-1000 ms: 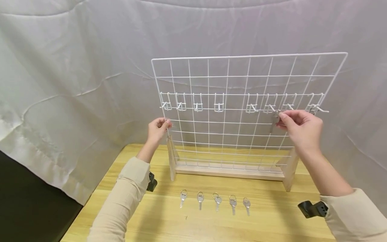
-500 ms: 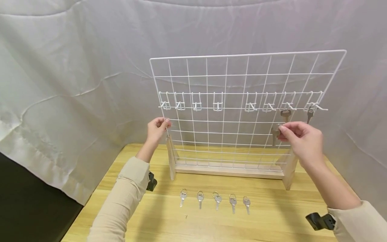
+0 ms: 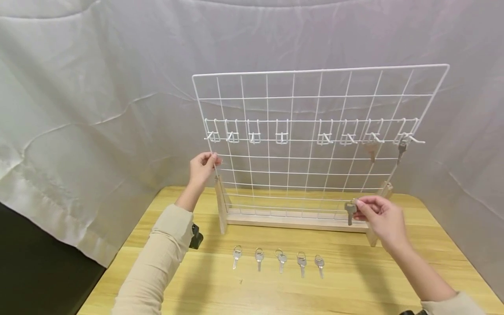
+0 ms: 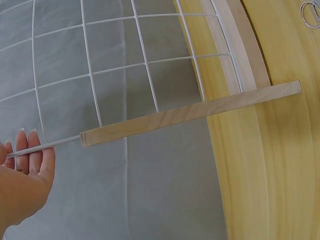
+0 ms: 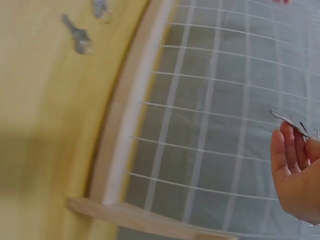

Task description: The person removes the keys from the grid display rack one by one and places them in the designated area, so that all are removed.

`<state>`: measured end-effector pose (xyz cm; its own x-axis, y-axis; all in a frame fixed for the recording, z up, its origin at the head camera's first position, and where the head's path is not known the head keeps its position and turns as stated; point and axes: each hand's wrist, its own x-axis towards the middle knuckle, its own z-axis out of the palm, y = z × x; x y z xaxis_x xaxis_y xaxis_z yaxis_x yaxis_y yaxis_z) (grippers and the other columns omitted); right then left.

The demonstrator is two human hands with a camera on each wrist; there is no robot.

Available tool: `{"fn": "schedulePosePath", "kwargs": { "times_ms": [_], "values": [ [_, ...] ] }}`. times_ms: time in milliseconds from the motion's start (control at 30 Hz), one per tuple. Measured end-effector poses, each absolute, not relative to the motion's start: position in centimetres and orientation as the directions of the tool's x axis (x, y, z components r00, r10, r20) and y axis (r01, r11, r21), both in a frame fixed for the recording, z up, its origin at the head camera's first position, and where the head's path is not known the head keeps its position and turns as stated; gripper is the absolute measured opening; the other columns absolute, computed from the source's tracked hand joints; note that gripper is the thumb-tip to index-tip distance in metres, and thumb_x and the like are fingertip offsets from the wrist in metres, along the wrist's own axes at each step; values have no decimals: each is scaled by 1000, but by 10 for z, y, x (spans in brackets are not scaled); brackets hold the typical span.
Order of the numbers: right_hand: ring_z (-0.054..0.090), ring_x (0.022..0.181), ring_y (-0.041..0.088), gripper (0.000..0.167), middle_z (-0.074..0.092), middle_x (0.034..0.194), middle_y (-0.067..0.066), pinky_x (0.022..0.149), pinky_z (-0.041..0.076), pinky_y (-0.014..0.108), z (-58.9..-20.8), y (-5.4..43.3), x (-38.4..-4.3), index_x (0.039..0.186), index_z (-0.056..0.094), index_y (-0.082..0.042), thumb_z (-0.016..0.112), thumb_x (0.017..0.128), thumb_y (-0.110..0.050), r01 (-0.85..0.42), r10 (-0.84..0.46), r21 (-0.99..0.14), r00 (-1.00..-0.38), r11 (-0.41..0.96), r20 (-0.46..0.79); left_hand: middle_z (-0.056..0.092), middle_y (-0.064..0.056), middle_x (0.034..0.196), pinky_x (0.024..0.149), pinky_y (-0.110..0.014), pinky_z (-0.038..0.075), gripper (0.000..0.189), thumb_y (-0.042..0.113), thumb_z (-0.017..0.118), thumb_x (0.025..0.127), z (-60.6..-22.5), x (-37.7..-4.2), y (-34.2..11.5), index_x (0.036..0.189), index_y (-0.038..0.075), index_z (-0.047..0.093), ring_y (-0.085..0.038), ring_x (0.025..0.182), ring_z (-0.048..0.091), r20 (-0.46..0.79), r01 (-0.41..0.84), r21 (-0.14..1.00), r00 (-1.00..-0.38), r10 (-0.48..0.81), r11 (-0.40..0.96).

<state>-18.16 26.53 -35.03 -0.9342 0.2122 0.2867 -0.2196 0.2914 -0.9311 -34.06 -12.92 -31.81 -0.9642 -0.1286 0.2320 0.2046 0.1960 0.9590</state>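
Observation:
My left hand pinches the left edge wire of a white wire grid rack, just above its wooden foot. With thumb and fingertips my right hand holds a key in front of the lower right of the grid. In the right wrist view that key shows edge-on beyond the fingertips. Two other keys hang from the rightmost hooks: a blurred key and, at the far right, a key.
A row of several keys with rings, among them a middle key, lies on the wooden table. More white hooks, such as a hook, line the grid to the left. A grey curtain surrounds the back and sides.
My right hand has come down from hook height to the grid's lower part with the key, uncovering the keys hanging on the right hooks. My left hand stays at the edge wire.

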Motion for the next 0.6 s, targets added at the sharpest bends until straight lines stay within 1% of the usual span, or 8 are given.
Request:
{"fn": "schedulePosePath", "kwargs": {
  "times_ms": [67,200,333,400,433,500,567,600],
  "values": [
    [64,58,3,16,68,71,-18,58,56,19,-361,268,-180,83,63,-17,58,89,-3,-220,227,-951,-936,219,269,70,-11,87,85,-36,55,26,14,53,94,-318,-341,-129,105,-9,59,2,69,60,233,206,959,-964,-128,196],
    [65,58,5,19,70,72,-12,57,56,19,-381,272,-175,82,64,-19,58,89,-2,-207,242,-976,-945,74,219,69,-18,95,84,-33,55,27,15,52,95,-317,-339,-129,105,-8,60,2,70,60,238,208,954,-963,-124,216],
    [65,60,5,16,69,72,-11,59,56,19,-400,275,-169,84,64,-20,59,90,-5,-133,241,-988,-959,84,150,69,-20,96,85,-34,55,27,15,52,95,-316,-338,-129,105,-9,59,2,69,60,242,211,954,-962,-127,213],
    [66,62,7,7,69,72,-9,61,57,21,-414,278,-168,90,64,-12,58,91,-7,-64,257,-992,-962,109,91,69,-18,93,81,-29,56,26,14,52,95,-316,-338,-130,105,-9,59,3,68,60,243,214,955,-962,-128,206],
    [66,62,7,4,69,73,-10,61,57,22,-433,286,-172,92,63,-12,59,91,-12,-55,261,-991,-962,125,86,69,-18,92,78,-25,56,26,14,52,95,-316,-338,-130,104,-9,59,3,67,59,244,215,955,-961,-129,203],
    [67,63,9,13,70,73,-8,62,58,25,-472,302,-181,96,62,-8,62,90,-19,0,286,-991,-957,136,40,70,-17,91,71,-17,54,26,14,52,95,-315,-337,-130,104,-10,59,4,66,59,244,216,956,-962,-127,198],
    [67,65,9,27,70,74,-8,62,58,26,-504,314,-187,98,61,-9,66,85,-32,42,291,-992,-957,117,-6,70,-18,92,68,-15,53,26,14,52,95,-315,-338,-129,104,-10,59,4,65,59,241,214,958,-962,-130,192],
    [68,65,9,28,71,74,-9,63,58,27,-515,318,-187,97,62,-12,68,84,-35,59,278,-993,-960,99,-29,69,-19,92,70,-17,54,26,14,52,95,-316,-338,-129,104,-10,59,4,65,59,240,213,958,-962,-131,191]
  ]
}}
